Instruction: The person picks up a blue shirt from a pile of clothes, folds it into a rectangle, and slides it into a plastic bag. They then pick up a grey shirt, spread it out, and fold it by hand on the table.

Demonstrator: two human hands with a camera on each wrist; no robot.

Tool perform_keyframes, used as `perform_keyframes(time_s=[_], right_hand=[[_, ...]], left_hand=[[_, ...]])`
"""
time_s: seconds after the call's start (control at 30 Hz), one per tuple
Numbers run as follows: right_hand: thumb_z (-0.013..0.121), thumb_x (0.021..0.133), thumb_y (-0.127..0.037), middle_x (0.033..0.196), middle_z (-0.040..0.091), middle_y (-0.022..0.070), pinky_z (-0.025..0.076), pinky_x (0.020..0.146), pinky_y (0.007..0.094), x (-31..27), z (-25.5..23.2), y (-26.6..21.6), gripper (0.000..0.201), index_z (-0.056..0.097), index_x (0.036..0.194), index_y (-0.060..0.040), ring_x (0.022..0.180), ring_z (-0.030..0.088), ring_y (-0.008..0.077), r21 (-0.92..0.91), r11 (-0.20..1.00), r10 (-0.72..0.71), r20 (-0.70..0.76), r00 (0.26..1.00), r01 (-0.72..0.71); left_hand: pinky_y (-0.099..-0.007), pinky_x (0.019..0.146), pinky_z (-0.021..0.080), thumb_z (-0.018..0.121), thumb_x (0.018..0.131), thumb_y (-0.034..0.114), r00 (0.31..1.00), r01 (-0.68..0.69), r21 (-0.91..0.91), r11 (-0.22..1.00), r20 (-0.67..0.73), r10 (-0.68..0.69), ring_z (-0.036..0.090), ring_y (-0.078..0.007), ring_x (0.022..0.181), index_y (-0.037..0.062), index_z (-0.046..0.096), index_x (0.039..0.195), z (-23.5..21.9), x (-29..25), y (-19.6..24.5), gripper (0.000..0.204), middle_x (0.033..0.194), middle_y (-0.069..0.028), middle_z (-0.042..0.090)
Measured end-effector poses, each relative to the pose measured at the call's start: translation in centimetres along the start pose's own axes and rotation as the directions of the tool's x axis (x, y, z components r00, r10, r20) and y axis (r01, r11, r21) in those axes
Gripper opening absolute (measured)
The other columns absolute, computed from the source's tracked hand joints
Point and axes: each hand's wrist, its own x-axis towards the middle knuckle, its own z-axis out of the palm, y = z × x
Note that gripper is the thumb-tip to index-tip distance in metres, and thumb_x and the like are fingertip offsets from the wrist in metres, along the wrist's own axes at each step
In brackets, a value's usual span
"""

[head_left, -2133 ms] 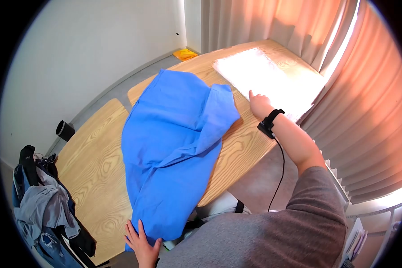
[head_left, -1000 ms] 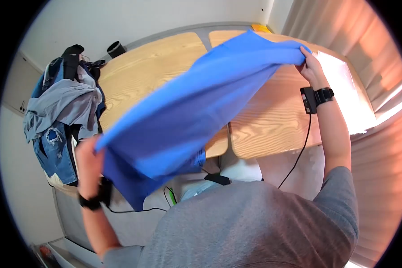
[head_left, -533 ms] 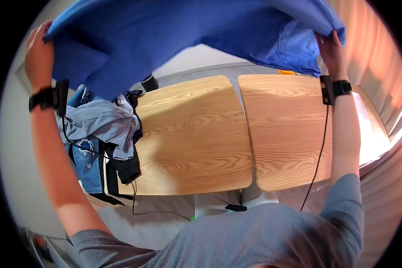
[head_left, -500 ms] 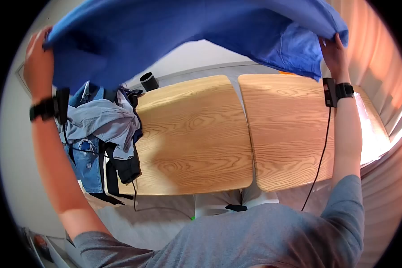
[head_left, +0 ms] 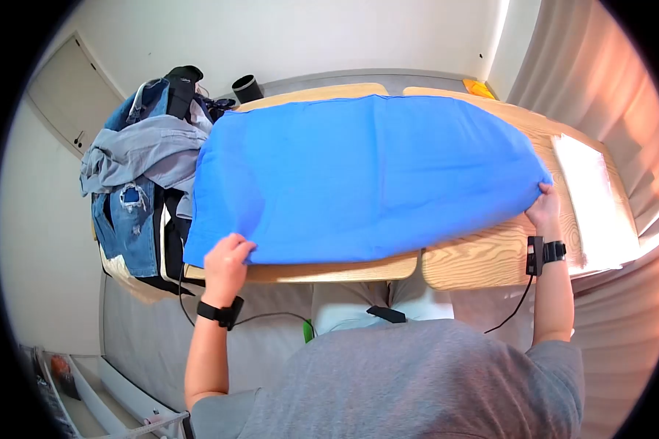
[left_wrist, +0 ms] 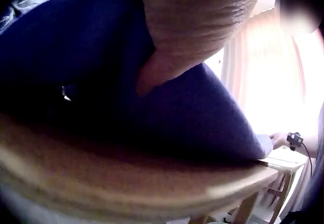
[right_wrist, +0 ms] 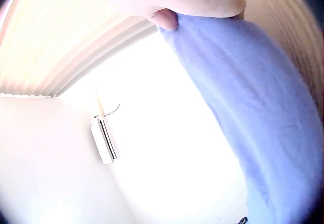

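Note:
A large blue cloth (head_left: pixel 359 175) is spread flat across the wooden table, its near edge along the table's front. My left hand (head_left: pixel 227 263) pinches that near edge toward the left end; in the left wrist view the thumb (left_wrist: pixel 157 72) presses on the fabric, which lifts off the wood there. At the opposite end, my right hand (head_left: pixel 545 208) grips the cloth's narrowed right corner. The right wrist view shows the cloth (right_wrist: pixel 253 97) running away from the curled fingers. A soft fold crosses the cloth's left part.
Piled clothes, with a grey shirt (head_left: pixel 150 150) and ripped jeans (head_left: pixel 128 227), lie against the cloth's left end. A bright white sheet-like item (head_left: pixel 597 201) lies on the table (head_left: pixel 476 260) at the right. A black bin (head_left: pixel 247 89) stands behind, and cables hang from both wrists.
Both hands first held the blue cloth up in the air, spread wide, and have since come down toward the body. The cloth now lies spread over the tabletop, covering most of it.

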Motion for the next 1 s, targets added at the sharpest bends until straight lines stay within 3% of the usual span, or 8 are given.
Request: perform_keyframes(time_s=[0.17, 0.3, 0.6, 0.7, 0.73, 0.8, 0.93, 1.0], right_hand=[[0.034, 0.092, -0.016, 0.131, 0.044, 0.0215, 0.032, 0.105, 0.0479, 0.2, -2.5, 1.4, 0.042, 0.037, 0.128, 0.0053, 0.121, 0.043, 0.0335, -0.037, 0.994, 0.093, -0.148, 0.985, -0.1], [0.037, 0.094, -0.024, 0.122, 0.053, 0.0198, 0.04, 0.099, 0.0454, 0.3, -4.8, 0.4, 0.039, 0.045, 0.123, 0.0013, 0.11, 0.053, 0.0316, 0.0, 1.0, 0.006, 0.04, 0.999, -0.006], [0.05, 0.092, -0.016, 0.116, 0.057, 0.0166, 0.048, 0.088, 0.0349, -0.2, -0.2, -1.0, 0.032, 0.05, 0.12, 0.0009, 0.097, 0.059, 0.0239, -0.409, 0.911, -0.092, -0.322, 0.942, -0.051], [0.051, 0.085, 0.001, 0.119, 0.055, 0.0096, 0.044, 0.093, 0.031, -3.8, 6.3, -0.5, 0.036, 0.053, 0.121, -0.0044, 0.103, 0.055, 0.0209, -0.811, 0.257, -0.419, 0.397, 0.817, 0.526], [0.051, 0.081, 0.006, 0.121, 0.054, 0.008, 0.042, 0.095, 0.0303, -4.4, 7.1, 0.0, 0.044, 0.053, 0.123, -0.007, 0.106, 0.053, 0.0218, -0.662, -0.016, -0.317, 0.715, 0.624, 0.75], [0.053, 0.072, 0.013, 0.126, 0.051, 0.0076, 0.038, 0.099, 0.0319, -7.6, 9.2, 1.6, 0.061, 0.052, 0.126, -0.0146, 0.112, 0.05, 0.0247, -0.491, -0.311, 0.03, 0.851, 0.525, 0.814], [0.055, 0.074, 0.008, 0.124, 0.052, 0.0112, 0.038, 0.098, 0.033, -9.2, 8.6, 4.6, 0.058, 0.054, 0.125, -0.0188, 0.114, 0.049, 0.0257, -0.609, -0.028, 0.366, 0.731, 0.575, 0.792], [0.052, 0.085, -0.003, 0.114, 0.058, 0.0108, 0.042, 0.092, 0.0319, -8.7, 8.3, 3.7, 0.042, 0.054, 0.124, -0.0167, 0.105, 0.055, 0.0219, -0.821, 0.074, 0.275, 0.562, 0.78, 0.566]], left_hand=[[-0.0377, 0.066, 0.047, 0.053, 0.066, -0.007, 0.975, 0.111, -0.179, 0.978, 0.212, -0.072, 0.058, -0.0293, 0.078, 0.0068, 0.065, 0.088, 0.5, -2.0, 0.6, 0.028, 0.081, -0.0086, 0.056], [-0.0355, 0.07, 0.045, 0.047, 0.061, -0.016, 0.977, 0.153, -0.29, 0.945, 0.188, -0.101, 0.056, -0.0323, 0.08, -0.0006, 0.062, 0.086, -0.3, -2.4, -0.1, 0.033, 0.083, -0.0136, 0.055], [-0.0321, 0.067, 0.041, 0.046, 0.066, -0.015, 0.96, 0.261, -0.342, 0.903, 0.192, -0.205, 0.05, -0.0293, 0.075, -0.0029, 0.053, 0.083, 3.0, -4.4, -1.7, 0.022, 0.078, -0.0136, 0.049], [-0.0305, 0.068, 0.042, 0.046, 0.066, -0.015, 0.917, 0.386, -0.37, 0.845, 0.252, -0.309, 0.05, -0.027, 0.074, -0.0027, 0.052, 0.082, 3.3, -4.6, -1.8, 0.021, 0.079, -0.0125, 0.047], [-0.0305, 0.068, 0.042, 0.046, 0.066, -0.015, 0.917, 0.386, -0.372, 0.845, 0.254, -0.307, 0.05, -0.027, 0.074, -0.0027, 0.052, 0.082, 3.4, -4.6, -1.7, 0.021, 0.079, -0.0125, 0.047], [-0.0306, 0.068, 0.042, 0.045, 0.066, -0.015, 0.913, 0.399, -0.369, 0.839, 0.247, -0.326, 0.05, -0.0272, 0.075, -0.0028, 0.05, 0.081, 3.4, -4.6, -1.6, 0.02, 0.08, -0.0126, 0.048], [-0.0305, 0.068, 0.043, 0.046, 0.067, -0.015, 0.917, 0.388, -0.349, 0.853, 0.238, -0.32, 0.051, -0.0273, 0.075, -0.003, 0.049, 0.081, 3.6, -4.6, -1.6, 0.019, 0.08, -0.0127, 0.048], [-0.0307, 0.067, 0.042, 0.046, 0.067, -0.014, 0.917, 0.389, -0.375, 0.842, 0.243, -0.316, 0.05, -0.0276, 0.075, -0.0031, 0.049, 0.082, 3.6, -4.8, -1.8, 0.018, 0.079, -0.013, 0.048]])
